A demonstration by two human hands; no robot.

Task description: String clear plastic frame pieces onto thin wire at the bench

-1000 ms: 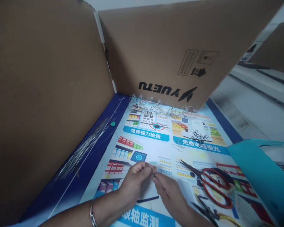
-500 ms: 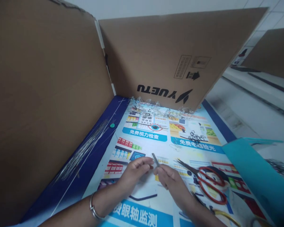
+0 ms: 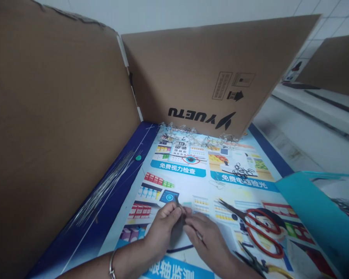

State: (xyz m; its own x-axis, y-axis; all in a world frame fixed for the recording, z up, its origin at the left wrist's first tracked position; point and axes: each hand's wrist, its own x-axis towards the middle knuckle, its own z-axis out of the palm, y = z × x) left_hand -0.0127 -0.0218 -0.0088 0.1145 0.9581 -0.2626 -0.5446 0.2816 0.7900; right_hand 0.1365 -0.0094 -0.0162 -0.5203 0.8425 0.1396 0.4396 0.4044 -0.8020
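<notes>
My left hand, with a silver bangle at its wrist, has its thumb and fingers pinched near the upper end of a thin, dark rod-like piece. Close beside it on the right, my right hand has its fingers curled around the lower part of the same piece. The hands nearly touch above the printed poster. Red-handled scissors lie right of my right hand, and pliers with yellow handles lie below them. What the fingertips cover is hidden.
Straight wires lie at the left beside a small green piece. Dark rings and a row of clear-looking small pieces sit farther back. Cardboard panels rise behind and left; a teal box stands right.
My left hand has closed on the piece's upper end, where before its fingers were just beside it. Both hands and the piece have moved slightly left and lower.
</notes>
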